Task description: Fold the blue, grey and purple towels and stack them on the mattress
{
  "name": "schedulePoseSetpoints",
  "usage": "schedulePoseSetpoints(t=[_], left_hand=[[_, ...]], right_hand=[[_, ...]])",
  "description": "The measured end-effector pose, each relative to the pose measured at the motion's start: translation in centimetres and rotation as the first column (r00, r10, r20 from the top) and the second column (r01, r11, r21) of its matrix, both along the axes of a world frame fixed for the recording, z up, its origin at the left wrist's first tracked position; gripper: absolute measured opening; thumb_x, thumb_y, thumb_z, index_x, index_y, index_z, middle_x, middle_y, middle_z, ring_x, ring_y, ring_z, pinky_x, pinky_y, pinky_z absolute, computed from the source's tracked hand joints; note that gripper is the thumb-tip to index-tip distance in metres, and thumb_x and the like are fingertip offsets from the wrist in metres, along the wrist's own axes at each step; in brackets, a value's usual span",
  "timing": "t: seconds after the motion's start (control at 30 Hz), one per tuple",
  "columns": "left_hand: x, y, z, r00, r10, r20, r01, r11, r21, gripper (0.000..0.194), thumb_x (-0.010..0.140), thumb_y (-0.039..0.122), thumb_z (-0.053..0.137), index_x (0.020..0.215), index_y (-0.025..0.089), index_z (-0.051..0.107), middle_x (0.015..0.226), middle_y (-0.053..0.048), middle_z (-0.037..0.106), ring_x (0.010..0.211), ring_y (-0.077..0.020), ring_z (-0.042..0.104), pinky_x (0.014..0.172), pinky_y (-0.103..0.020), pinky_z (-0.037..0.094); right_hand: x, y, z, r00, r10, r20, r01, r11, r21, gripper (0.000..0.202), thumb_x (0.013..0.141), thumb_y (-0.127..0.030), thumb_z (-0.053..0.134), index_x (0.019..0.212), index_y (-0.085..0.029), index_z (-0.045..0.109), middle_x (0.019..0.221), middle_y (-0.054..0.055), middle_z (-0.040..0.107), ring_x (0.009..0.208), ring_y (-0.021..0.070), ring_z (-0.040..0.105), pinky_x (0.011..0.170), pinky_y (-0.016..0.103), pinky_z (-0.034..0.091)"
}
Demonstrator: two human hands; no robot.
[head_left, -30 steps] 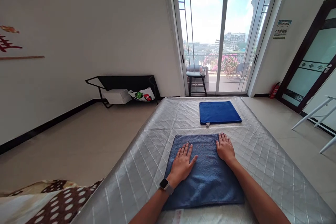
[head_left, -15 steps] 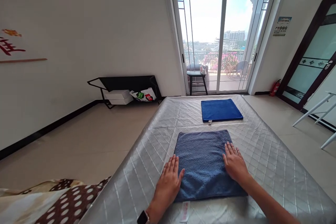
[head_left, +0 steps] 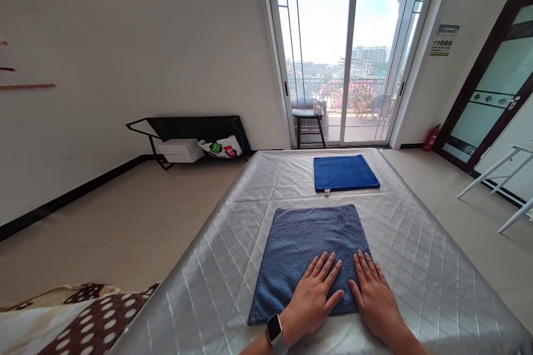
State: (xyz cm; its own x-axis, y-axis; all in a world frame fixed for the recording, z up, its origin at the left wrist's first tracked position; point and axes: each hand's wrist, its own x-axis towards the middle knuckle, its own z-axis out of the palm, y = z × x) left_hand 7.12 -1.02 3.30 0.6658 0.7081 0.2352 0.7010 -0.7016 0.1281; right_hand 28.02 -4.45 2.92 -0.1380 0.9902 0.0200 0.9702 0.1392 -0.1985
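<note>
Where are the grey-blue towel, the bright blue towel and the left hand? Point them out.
grey-blue towel [head_left: 310, 238], head view, bare middle of the folded cloth.
bright blue towel [head_left: 343, 172], head view, centre of its top.
left hand [head_left: 313, 297], head view, back of the hand.

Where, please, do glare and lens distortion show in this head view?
In the head view, daylight through the glass door washes out the sky; the silver mattress shines softly; wide-angle bending curves the door frame and walls; both hands on the towel stay sharp.

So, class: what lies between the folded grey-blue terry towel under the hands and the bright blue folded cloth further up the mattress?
Only a bare strip of silver quilted mattress separates the grey-blue terry towel from the bright blue cloth, as the head view shows.
</note>
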Motion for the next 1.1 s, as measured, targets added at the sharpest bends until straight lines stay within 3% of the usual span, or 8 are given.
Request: schedulePoseSetpoints(t=[0.13,0.27,0.43,0.6,0.73,0.8,0.93,1.1], left_hand=[[-5.9,-1.7,-2.1,0.984,0.174,-0.046,-0.17,0.982,0.077,0.065,0.1,0.054,0.039,0.157,0.034,0.014,0.161,-0.001,0.032,0.146,-0.0231,0.034,0.115,-0.042,0.036],[-12.1,-3.4,-4.6,0.909,0.415,-0.032,-0.403,0.897,0.182,0.066,0.101,0.048,0.034,0.157,0.028,0.006,0.159,-0.006,0.035,0.143,-0.0251,0.039,0.11,-0.044,0.042],[-15.6,-5.7,-6.7,0.874,0.486,-0.009,-0.474,0.856,0.207,0.064,0.1,0.026,0.029,0.158,0.027,0.002,0.157,-0.006,0.04,0.139,-0.0228,0.045,0.109,-0.043,0.043],[-14.5,-5.9,-5.5,0.853,0.52,0.044,-0.512,0.817,0.264,0.067,0.096,0.028,0.035,0.158,0.028,0.01,0.152,-0.006,0.047,0.135,-0.0266,0.05,0.108,-0.047,0.043],[-10.1,-4.9,-2.8,0.87,0.477,0.121,-0.492,0.832,0.257,0.066,0.098,0.029,0.036,0.159,0.028,0.01,0.156,-0.005,0.042,0.138,-0.0253,0.046,0.106,-0.043,0.047],[-7.4,-4.4,-2.3,0.896,0.425,0.128,-0.444,0.864,0.239,0.066,0.099,0.033,0.038,0.158,0.029,0.011,0.157,-0.003,0.04,0.139,-0.0249,0.045,0.105,-0.041,0.048],[-4.6,-3.5,-3.9,0.95,0.304,0.074,-0.313,0.911,0.269,0.071,0.097,0.049,0.045,0.158,0.029,0.014,0.155,-0.003,0.042,0.14,-0.0265,0.044,0.104,-0.041,0.049],[-8.8,-3.6,-7.1,0.92,0.39,0.037,-0.38,0.866,0.325,0.068,0.099,0.05,0.038,0.158,0.029,0.012,0.155,-0.003,0.043,0.138,-0.0262,0.046,0.101,-0.043,0.05]], right_hand=[[0.0,-0.2,-0.6,1.0,-0.007,-0.014,0.008,1.0,0.024,0.063,0.101,-0.053,0.024,0.156,-0.021,0.021,0.162,0.003,0.022,0.15,0.0231,0.022,0.122,0.044,0.023],[0.1,-0.2,-1.3,1.0,-0.004,-0.018,0.005,0.999,0.052,0.064,0.101,-0.053,0.025,0.156,-0.021,0.022,0.162,0.003,0.025,0.15,0.0231,0.023,0.122,0.044,0.024],[0.4,-0.2,-2.1,1.0,0.002,-0.016,-0.001,0.994,0.111,0.064,0.101,-0.054,0.026,0.156,-0.022,0.022,0.161,0.003,0.028,0.15,0.023,0.025,0.122,0.044,0.025],[0.4,0.0,-1.7,1.0,0.006,0.002,-0.006,0.997,0.079,0.064,0.101,-0.054,0.025,0.156,-0.021,0.023,0.161,0.003,0.028,0.149,0.0234,0.026,0.121,0.044,0.027],[0.4,-0.1,-1.6,1.0,-0.012,-0.009,0.012,0.996,0.084,0.065,0.101,-0.055,0.026,0.156,-0.023,0.02,0.161,0.002,0.028,0.149,0.023,0.026,0.121,0.044,0.027],[0.4,-0.1,-1.9,1.0,-0.016,-0.016,0.017,0.995,0.099,0.064,0.1,-0.055,0.026,0.156,-0.024,0.018,0.161,0.001,0.029,0.149,0.0229,0.026,0.121,0.044,0.027],[0.5,0.0,-2.4,1.0,-0.005,-0.011,0.006,0.992,0.124,0.064,0.1,-0.055,0.026,0.156,-0.024,0.019,0.161,0.001,0.029,0.149,0.0235,0.027,0.121,0.043,0.027],[0.6,0.1,-2.8,1.0,0.013,0.004,-0.013,0.99,0.139,0.064,0.1,-0.055,0.027,0.156,-0.023,0.023,0.16,0.003,0.03,0.147,0.0238,0.031,0.121,0.043,0.028]])
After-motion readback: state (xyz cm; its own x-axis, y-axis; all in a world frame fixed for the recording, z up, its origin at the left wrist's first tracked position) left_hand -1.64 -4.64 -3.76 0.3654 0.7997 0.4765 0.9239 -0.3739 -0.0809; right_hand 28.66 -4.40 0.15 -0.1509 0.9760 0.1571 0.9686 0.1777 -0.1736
